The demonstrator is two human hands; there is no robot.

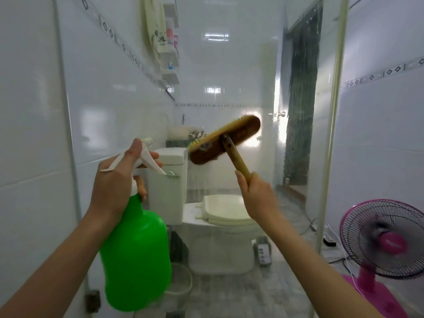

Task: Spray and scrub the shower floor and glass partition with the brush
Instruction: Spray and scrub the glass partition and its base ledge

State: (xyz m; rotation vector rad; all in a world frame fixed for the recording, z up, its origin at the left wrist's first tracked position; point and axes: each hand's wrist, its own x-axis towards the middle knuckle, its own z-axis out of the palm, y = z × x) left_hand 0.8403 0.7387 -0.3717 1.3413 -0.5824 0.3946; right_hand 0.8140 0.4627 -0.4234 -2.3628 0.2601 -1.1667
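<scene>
My right hand (258, 198) grips the brush (226, 140) handle, head tilted up-right against the glass (298, 111) ahead, nearer than the bottle (135, 255) my left hand (117, 180) holds by the trigger.

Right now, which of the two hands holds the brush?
The right hand grips the brush by its wooden handle; the left hand holds the green spray bottle.
</scene>
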